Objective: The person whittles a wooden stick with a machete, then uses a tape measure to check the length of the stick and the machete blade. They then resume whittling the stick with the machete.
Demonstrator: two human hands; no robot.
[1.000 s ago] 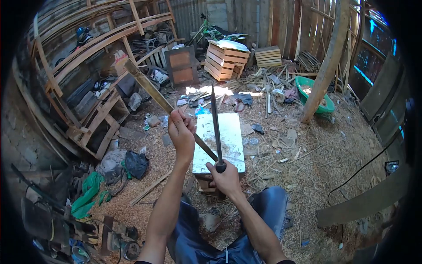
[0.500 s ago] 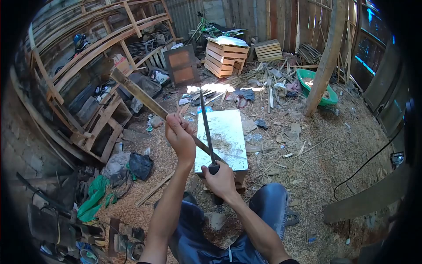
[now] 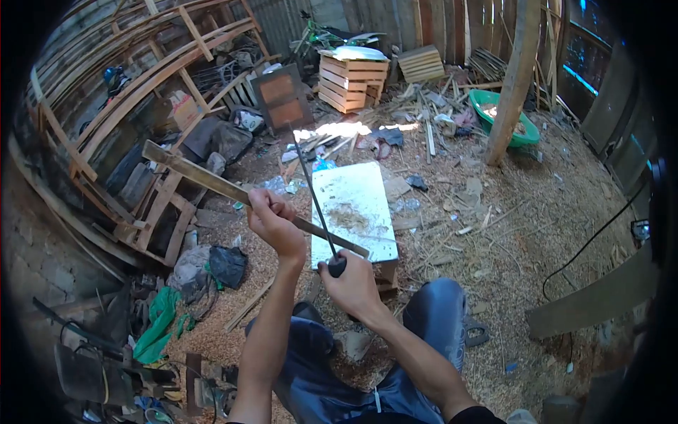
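My left hand (image 3: 274, 222) is closed round the middle of a long, flat wooden strip (image 3: 201, 177). The strip slants from the upper left down to the right, its lower end over a white-topped low table (image 3: 381, 185). In my right hand (image 3: 351, 286) is the black handle of a long, narrow-bladed knife (image 3: 311, 185). Its dark blade points up and away from me and crosses the strip near the strip's lower end. Shavings lie scattered on the white top.
Wood shavings cover the floor around my knees. A slatted crate (image 3: 352, 81) stands at the back, with a green basin (image 3: 522, 136) behind a wooden post (image 3: 514, 85) to the right. A wooden frame (image 3: 169, 201) and a green plastic bag (image 3: 157, 325) are on the left.
Both hands have shifted slightly left in view. The strip lies flatter and the knife blade tilts further left, while the whole view has also moved a little.
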